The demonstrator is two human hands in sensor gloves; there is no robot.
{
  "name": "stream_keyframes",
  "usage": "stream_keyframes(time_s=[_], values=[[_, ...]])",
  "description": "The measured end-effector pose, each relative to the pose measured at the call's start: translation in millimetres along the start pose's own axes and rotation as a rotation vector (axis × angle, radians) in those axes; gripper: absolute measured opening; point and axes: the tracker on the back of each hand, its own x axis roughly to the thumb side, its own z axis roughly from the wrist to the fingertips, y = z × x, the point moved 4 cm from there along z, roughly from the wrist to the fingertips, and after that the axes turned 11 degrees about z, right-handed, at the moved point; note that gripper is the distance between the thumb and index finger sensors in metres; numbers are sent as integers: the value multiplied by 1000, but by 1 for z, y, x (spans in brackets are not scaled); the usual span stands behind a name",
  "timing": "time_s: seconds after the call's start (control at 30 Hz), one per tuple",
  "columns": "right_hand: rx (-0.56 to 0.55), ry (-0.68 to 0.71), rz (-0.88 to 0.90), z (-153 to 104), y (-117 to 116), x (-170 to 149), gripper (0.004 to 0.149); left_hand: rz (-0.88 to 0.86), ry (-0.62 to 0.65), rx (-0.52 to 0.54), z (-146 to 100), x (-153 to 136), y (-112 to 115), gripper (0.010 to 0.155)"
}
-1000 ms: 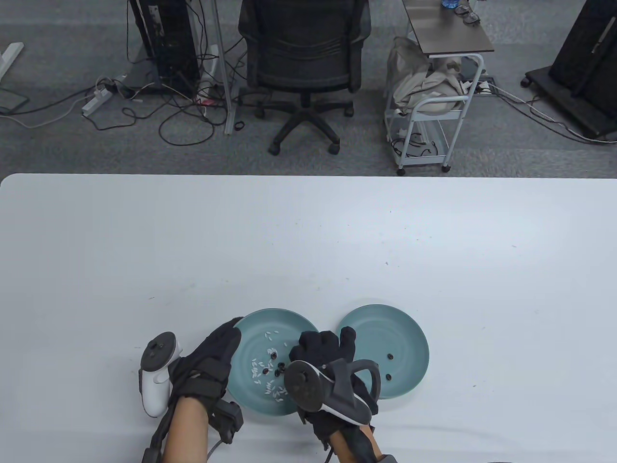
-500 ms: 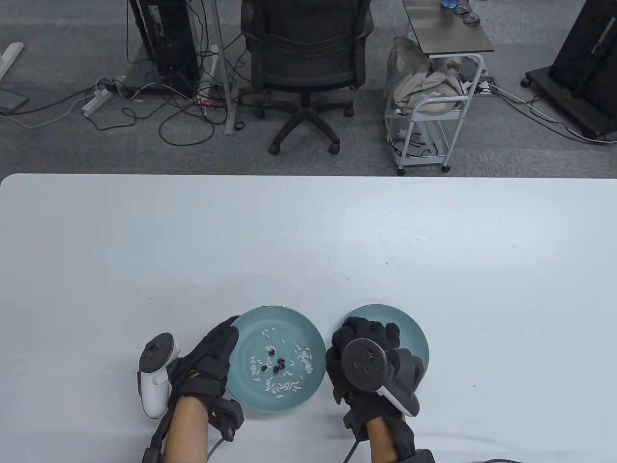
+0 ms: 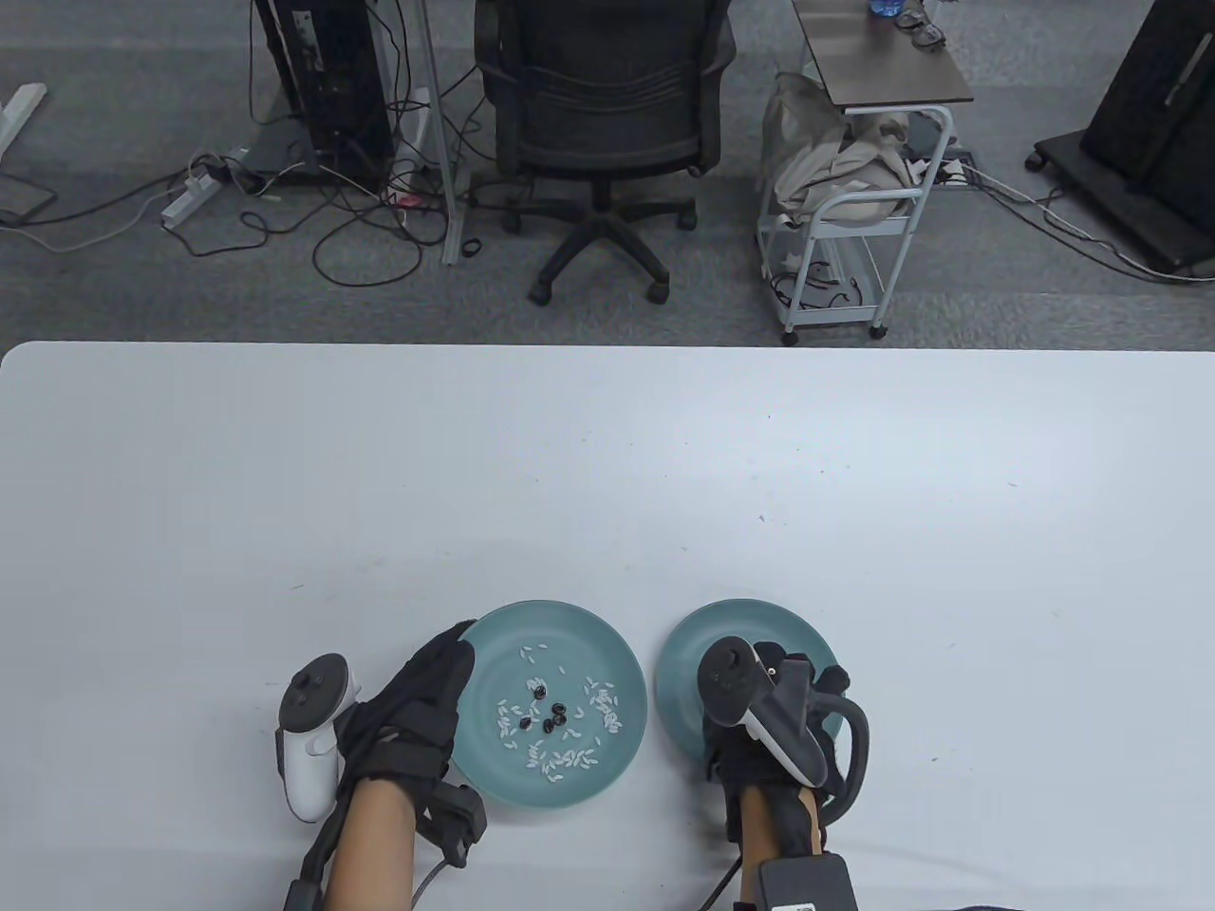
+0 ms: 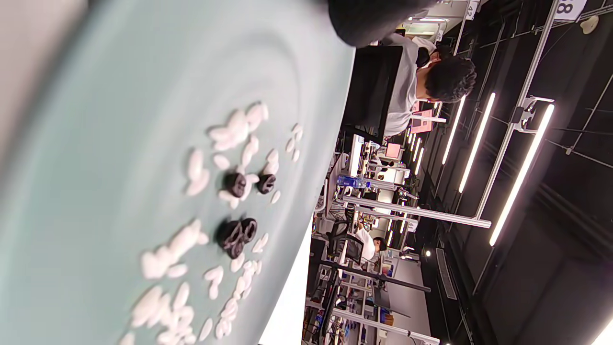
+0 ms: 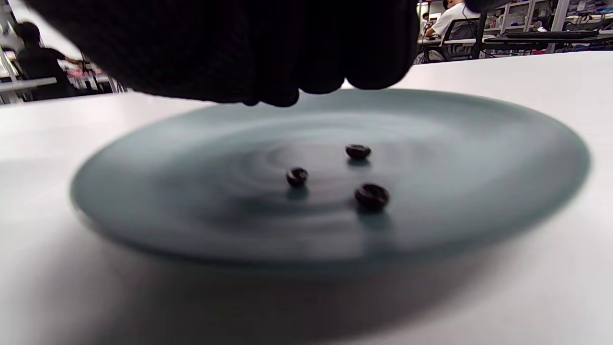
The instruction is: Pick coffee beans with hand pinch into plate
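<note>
We see the left hand (image 3: 415,707) resting flat against the left rim of the left plate (image 3: 607,778), its grip relaxed with straight fingers and holding nothing. That plate holds white grains (image 3: 560,757) and several coffee beans (image 3: 549,718) near its middle. The right hand (image 3: 774,726) hovers over the right plate (image 5: 503,158), where three coffee beans (image 5: 358,152) lie; whether its grip holds anything we cannot tell, since the glove hides the fingertips

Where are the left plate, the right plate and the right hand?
left plate (image 3: 607,655), table view, bare inner surface.
right plate (image 5: 503,143), right wrist view, bare inner surface.
right hand (image 3: 774,750), table view, glove beneath the tracker.
</note>
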Motion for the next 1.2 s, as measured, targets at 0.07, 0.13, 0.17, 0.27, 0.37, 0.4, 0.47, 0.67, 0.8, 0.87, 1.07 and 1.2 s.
stream_keyframes(time_s=[0.07,0.13,0.17,0.27,0.37,0.4,0.47,0.67,0.8,0.87,1.07,1.2], values=[[28,-1,-47,1,-6,3,39,-13,2,-3,0,1,1,53],[53,11,-88,2,-12,9,39,-16,6,-4,0,1,1,53],[67,17,-102,2,-14,12,38,-16,7,-3,0,1,1,53],[94,33,-166,2,-22,20,38,-15,8,-1,-1,2,1,53],[111,32,-272,3,-28,24,38,-10,11,-9,-1,2,3,53],[114,28,-281,3,-29,24,38,-10,13,-11,-1,2,3,53],[129,23,-271,3,-31,24,38,-13,13,-11,-1,2,2,53],[153,-3,-237,3,-30,20,38,-11,12,-5,-1,2,2,54],[156,-13,-194,1,-27,16,39,-19,15,-7,-2,2,1,53],[139,-19,-171,1,-24,14,39,-18,15,-5,-2,2,1,54],[58,-27,-89,-3,-12,8,41,-45,27,-26,-3,3,2,54],[6,-35,-110,-6,-5,7,40,-42,24,-20,-3,3,2,57]])
